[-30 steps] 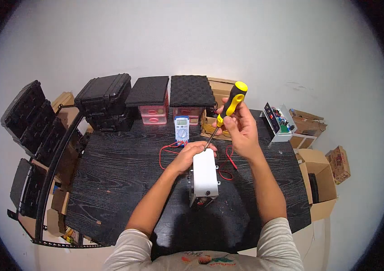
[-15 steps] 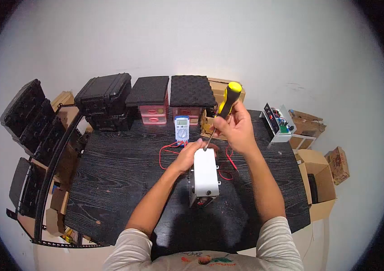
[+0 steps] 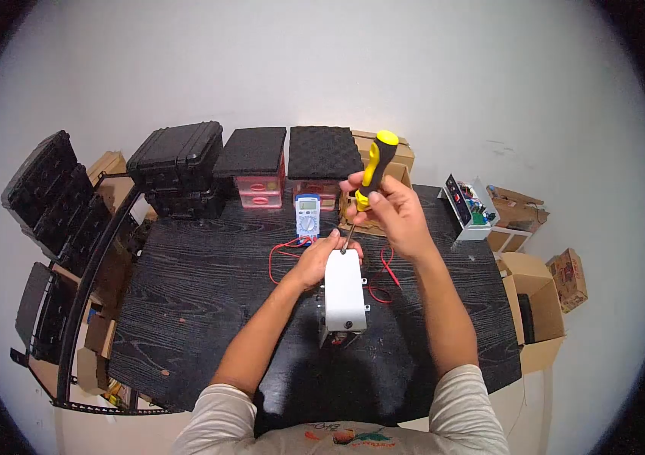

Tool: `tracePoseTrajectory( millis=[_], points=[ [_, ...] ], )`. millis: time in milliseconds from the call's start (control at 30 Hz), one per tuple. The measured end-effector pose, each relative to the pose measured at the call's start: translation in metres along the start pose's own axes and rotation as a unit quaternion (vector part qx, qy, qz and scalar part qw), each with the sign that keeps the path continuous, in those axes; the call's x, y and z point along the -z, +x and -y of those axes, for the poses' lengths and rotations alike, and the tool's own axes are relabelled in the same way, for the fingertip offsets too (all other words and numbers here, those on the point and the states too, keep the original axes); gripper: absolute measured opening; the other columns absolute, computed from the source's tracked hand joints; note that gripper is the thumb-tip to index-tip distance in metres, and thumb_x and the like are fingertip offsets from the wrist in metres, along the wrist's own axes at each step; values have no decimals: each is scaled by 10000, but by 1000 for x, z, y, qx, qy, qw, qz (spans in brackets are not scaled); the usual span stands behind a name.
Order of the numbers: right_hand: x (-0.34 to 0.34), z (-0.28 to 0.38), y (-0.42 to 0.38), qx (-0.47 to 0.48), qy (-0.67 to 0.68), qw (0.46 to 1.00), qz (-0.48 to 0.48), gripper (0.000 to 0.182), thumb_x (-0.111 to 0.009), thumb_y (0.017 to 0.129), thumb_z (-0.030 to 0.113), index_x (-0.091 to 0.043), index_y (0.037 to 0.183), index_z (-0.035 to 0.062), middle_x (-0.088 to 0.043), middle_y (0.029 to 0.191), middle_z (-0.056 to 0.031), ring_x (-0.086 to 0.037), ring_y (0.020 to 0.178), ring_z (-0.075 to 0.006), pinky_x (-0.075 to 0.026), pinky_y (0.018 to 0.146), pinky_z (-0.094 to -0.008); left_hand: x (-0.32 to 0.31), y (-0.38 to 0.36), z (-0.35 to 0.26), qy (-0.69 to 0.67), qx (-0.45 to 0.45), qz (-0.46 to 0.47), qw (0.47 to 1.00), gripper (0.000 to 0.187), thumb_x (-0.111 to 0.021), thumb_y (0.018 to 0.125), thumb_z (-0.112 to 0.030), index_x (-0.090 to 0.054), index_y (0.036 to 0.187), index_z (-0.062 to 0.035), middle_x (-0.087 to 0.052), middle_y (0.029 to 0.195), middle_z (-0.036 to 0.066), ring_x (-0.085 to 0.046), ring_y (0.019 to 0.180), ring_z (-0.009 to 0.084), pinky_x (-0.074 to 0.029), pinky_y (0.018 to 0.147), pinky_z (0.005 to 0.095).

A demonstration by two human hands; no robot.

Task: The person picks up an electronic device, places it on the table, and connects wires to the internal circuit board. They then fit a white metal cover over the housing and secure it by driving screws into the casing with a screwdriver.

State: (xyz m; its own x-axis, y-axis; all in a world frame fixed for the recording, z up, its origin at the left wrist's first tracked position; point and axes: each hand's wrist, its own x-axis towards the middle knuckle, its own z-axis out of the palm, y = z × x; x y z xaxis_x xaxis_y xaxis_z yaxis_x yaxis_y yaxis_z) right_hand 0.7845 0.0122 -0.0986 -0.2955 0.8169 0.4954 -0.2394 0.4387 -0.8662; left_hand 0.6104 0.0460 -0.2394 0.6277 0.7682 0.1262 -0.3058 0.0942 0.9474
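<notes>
A white metal case (image 3: pixel 345 292) stands on the black wood-grain table, a dark knob or screw near its front end. Around the case's far end my left hand (image 3: pixel 319 262) is wrapped, holding it. My right hand (image 3: pixel 394 212) grips a yellow and black screwdriver (image 3: pixel 375 167) by the lower handle. The shaft slants down, and its tip touches the far top edge of the case beside my left fingers. Behind the hands lies a blue and white multimeter (image 3: pixel 308 218) with red leads.
Drawer boxes with black foam tops (image 3: pixel 250 152) and black hard cases (image 3: pixel 178 155) line the back. An opened white device (image 3: pixel 470 208) sits at the right rear. Open cardboard boxes (image 3: pixel 542 311) are beyond the right edge; a black rack frame is at left.
My right fingers have shifted and spread around the screwdriver handle, which now leans slightly more upright and left. My left hand and the case have hardly moved.
</notes>
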Motion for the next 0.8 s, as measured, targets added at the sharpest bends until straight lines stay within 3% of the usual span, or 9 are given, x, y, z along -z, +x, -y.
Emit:
tracePoseTrajectory(
  millis=[167, 300, 433, 600, 800],
  points=[
    [-12, 0, 0, 42, -62, 996, -52, 381, -756, 957, 80, -520, 1253, 36, -697, 1108, -90, -696, 845, -101, -595, 661, -234, -9, -1, -4, 2, 11, -42, 999, 708, -234, 1137, -530, -703, 1123, 0, -736, 970, 88, -716, 885, 164, -583, 831, 323],
    [-5, -7, 1, -28, 55, 998, -27, 369, -726, 986, 96, -526, 1289, 29, -705, 1157, -101, -696, 831, -103, -598, 681, -241, -4, 1, -3, -4, 10, -17, 1000, 710, -227, 1138, -525, -709, 1108, -3, -739, 970, 87, -713, 874, 162, -580, 819, 326],
    [-6, -3, 1, -18, 13, 999, -29, 339, -718, 989, 89, -552, 1275, 16, -711, 1198, -116, -721, 873, -124, -607, 701, -247, 5, 5, 5, -1, -8, 13, 1000, 683, -298, 1120, -538, -659, 1166, 40, -742, 1031, 151, -734, 948, 229, -598, 864, 365],
    [-11, -2, -3, 4, -49, 998, -50, 326, -720, 982, 77, -597, 1273, -4, -711, 1226, -112, -733, 920, -130, -612, 712, -245, 2, 4, 8, 21, -18, -29, 999, 686, -297, 1119, -544, -669, 1129, 33, -741, 1007, 140, -730, 943, 216, -590, 853, 354],
    [-11, -3, -1, -21, 3, 1000, -18, 311, -754, 946, 34, -587, 1207, 5, -718, 1191, -118, -730, 895, -116, -608, 705, -240, 5, 4, 4, 46, -11, -9, 999, 693, -236, 1140, -503, -726, 1104, -15, -752, 960, 91, -715, 856, 174, -570, 805, 319]
  ],
)
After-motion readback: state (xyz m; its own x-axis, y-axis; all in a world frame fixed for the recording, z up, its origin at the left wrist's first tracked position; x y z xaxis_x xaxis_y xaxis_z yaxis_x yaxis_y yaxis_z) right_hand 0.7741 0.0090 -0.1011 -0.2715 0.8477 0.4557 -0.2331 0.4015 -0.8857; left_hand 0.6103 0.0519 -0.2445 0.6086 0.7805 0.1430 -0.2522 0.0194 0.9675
